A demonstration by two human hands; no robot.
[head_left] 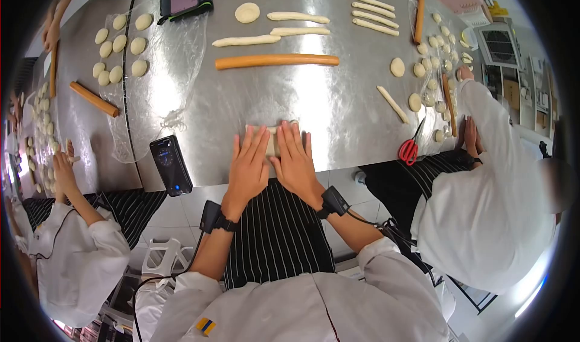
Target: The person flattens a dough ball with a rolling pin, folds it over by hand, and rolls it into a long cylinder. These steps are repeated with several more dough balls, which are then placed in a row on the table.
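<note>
Both of my hands lie side by side on a flat piece of dough [272, 144] at the table's front edge. My left hand [249, 161] has its fingers stretched forward over the dough's left part. On the right part rest the extended fingers of my right hand [296, 161]. The dough's far edge looks rolled under my fingertips; much of it is hidden by the hands. Beyond them lies a wooden rolling pin [277, 61], with long dough strips [298, 17] and a round flat dough piece [247, 12] behind it.
A phone [171, 165] lies left of my hands, near dough balls [139, 68] on plastic and another rolling pin [94, 99]. Red scissors [409, 151] are at the right edge. Co-workers stand on the left [84, 251] and right [483, 203].
</note>
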